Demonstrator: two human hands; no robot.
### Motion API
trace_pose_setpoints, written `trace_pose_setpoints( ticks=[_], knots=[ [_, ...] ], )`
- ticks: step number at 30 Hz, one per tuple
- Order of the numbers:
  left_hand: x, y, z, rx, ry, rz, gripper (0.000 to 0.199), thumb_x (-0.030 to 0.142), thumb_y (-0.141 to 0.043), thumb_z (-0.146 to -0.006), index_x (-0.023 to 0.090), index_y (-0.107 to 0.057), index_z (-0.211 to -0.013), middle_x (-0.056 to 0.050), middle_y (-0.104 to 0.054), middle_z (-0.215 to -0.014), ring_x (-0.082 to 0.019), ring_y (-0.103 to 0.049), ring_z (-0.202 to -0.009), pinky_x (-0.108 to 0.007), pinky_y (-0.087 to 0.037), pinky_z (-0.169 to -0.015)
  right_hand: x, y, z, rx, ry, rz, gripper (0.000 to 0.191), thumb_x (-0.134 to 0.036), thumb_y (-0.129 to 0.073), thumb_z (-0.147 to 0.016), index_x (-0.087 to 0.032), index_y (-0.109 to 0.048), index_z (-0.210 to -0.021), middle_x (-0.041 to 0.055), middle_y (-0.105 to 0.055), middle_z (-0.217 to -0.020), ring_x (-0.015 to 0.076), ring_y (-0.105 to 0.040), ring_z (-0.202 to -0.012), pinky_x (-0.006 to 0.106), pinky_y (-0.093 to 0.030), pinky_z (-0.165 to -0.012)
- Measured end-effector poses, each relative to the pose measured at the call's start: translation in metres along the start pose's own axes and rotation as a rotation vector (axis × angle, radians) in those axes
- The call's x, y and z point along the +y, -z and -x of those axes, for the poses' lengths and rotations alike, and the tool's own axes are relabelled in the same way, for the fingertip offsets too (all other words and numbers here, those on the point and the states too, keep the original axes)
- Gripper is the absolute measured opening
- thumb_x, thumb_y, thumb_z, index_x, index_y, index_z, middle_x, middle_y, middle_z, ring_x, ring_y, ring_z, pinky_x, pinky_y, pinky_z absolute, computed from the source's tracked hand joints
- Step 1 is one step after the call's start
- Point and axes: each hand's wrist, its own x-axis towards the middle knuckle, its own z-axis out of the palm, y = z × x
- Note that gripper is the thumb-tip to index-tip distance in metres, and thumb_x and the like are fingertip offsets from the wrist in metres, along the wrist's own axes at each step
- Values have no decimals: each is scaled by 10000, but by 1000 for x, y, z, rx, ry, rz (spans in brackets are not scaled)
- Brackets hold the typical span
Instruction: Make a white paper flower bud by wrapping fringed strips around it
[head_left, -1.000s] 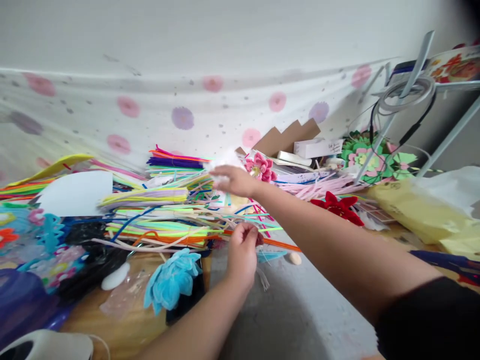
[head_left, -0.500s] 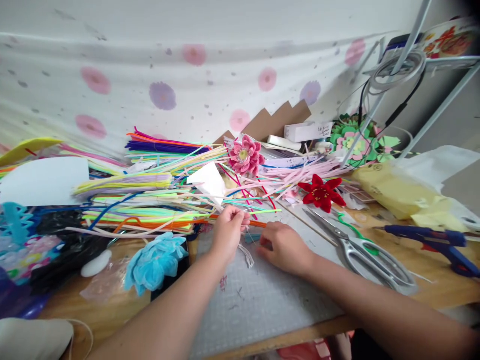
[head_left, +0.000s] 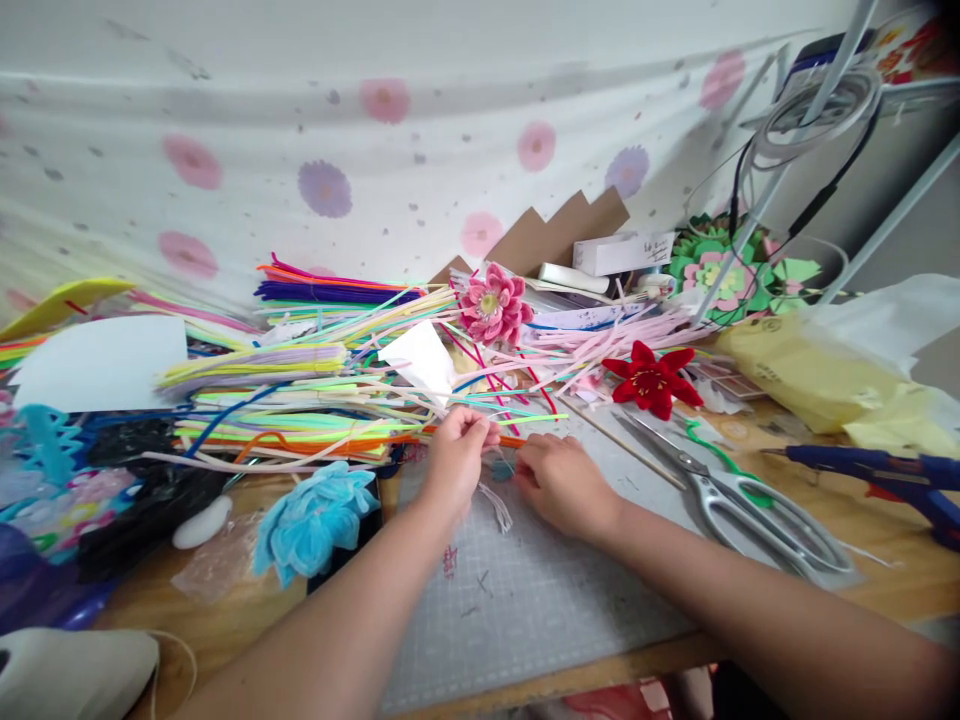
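Over the grey cutting mat (head_left: 525,620), my left hand (head_left: 456,455) is closed in a pinch. A small bundle of thin white strands (head_left: 496,507) hangs from its fingers, the ends fanned out downward. A fine pale thread or wire (head_left: 507,461) spans the short gap from those fingers to my right hand (head_left: 564,485). The right fingers are curled and pressed together at its end, the fingertips partly hidden. Just right of that hand lies a thin wooden stick (head_left: 630,445), with large silver scissors (head_left: 705,475) beyond it.
Colourful pipe cleaners (head_left: 300,400) are piled behind my hands. Finished flowers lie around: a blue one (head_left: 315,520), a pink one (head_left: 493,303) and a red one (head_left: 651,380). At right are a blue glue gun (head_left: 862,465) and a yellow plastic bag (head_left: 810,365).
My right hand has turned slightly, its fingers drawn closer together around the thread. The left hand keeps its pinch on the white strands. The whole view has shifted a little.
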Motion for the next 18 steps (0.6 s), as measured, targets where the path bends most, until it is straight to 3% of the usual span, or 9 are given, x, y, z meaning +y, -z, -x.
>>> trace_pose_setpoints(
  ticks=[5, 9, 14, 18],
  knots=[
    [1, 0, 1, -14, -41, 2, 76, 227, -599, -703, 176, -554, -669, 2, -636, -666, -138, -609, -647, -268, -480, -661, 7, 12, 18, -81, 88, -62, 115, -175, -569, -787, -185, -652, -708, 39, -673, -796, 199, -605, -798, 311, -391, -726],
    [5, -4, 8, -119, -32, -31, 101, 234, -608, -707, 172, -555, -648, 14, -613, -611, -125, -575, -593, -252, -468, -622, 16, 28, 30, -97, 147, -173, 102, -190, -582, -812, -184, -684, -817, 37, -682, -829, 174, -609, -802, 283, -426, -748],
    [15, -11, 25, -280, 6, -74, 123, 236, -629, -711, 168, -569, -628, 29, -575, -511, -107, -509, -499, -225, -405, -538, 41, 59, 44, 157, 50, -429, 134, -230, -573, -847, -186, -675, -922, 46, -678, -856, 162, -609, -758, 278, -465, -679],
    [19, -16, 35, -347, 31, -84, 144, 254, -625, -732, 171, -568, -630, 29, -569, -501, -109, -500, -488, -229, -385, -529, 52, 61, 54, 276, 51, -516, 166, -251, -621, -828, -185, -665, -974, 60, -679, -876, 165, -611, -742, 296, -496, -676]
  ],
)
